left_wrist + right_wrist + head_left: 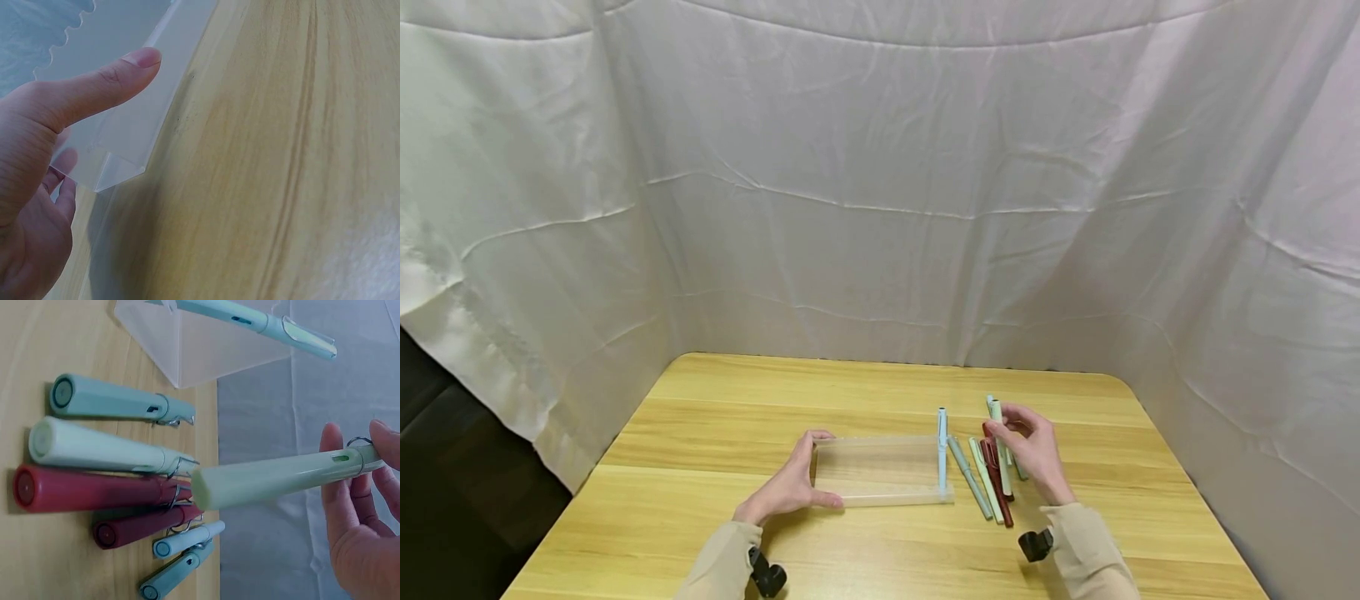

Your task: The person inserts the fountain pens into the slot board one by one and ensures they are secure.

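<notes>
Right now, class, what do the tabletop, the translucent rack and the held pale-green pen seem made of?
Tabletop: wood or laminate, slightly glossy; grain and reflection show. Translucent rack: probably satin plastic; the tabletop shows through. Held pen: likely smooth plastic, catching soft highlights.

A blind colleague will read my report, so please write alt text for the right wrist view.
The right hand pinches a pale green pen by one end. Six more pens, two of them red, lie on the wooden table. At the top, a light blue pen rests across a clear rack.
</notes>
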Demonstrator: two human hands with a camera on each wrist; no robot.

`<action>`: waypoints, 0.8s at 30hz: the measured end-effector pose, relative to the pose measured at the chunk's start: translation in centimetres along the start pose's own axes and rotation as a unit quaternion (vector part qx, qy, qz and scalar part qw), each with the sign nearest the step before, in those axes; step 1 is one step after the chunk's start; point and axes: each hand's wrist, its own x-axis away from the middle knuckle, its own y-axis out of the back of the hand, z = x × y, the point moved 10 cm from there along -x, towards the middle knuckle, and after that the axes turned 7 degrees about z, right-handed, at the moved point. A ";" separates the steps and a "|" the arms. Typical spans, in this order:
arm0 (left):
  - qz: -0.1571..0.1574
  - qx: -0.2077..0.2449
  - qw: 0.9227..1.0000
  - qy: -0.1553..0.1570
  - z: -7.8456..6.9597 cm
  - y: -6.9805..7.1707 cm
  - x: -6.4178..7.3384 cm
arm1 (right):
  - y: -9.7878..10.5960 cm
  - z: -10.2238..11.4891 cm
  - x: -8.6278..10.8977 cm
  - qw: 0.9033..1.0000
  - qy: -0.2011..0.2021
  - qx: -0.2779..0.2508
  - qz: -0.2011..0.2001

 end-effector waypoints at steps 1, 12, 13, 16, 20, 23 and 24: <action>-0.001 0.000 1.000 -0.001 0.0 0.0 0.0 | 0.0 0.1 0.0 1.000 0.001 0.001 -0.002; -0.003 -0.001 1.000 -0.007 0.2 0.1 -0.1 | -1.0 0.6 0.0 1.000 0.003 -0.009 -0.012; -0.002 0.000 1.000 -0.005 0.2 0.0 -0.1 | -1.1 0.7 0.0 1.000 0.005 -0.010 -0.012; -0.001 0.001 1.000 -0.005 0.2 0.0 -0.2 | -1.4 0.9 0.0 1.000 0.006 -0.016 -0.014; 0.000 0.004 1.000 0.002 0.3 0.0 -0.1 | -2.0 1.2 0.0 1.000 0.006 -0.021 -0.014; 0.000 0.002 1.000 0.006 0.3 0.0 0.0 | -2.4 1.5 0.0 1.000 0.010 -0.021 -0.011; -0.002 0.001 1.000 0.004 0.2 0.0 0.0 | -2.5 1.6 0.0 1.000 0.009 -0.023 -0.010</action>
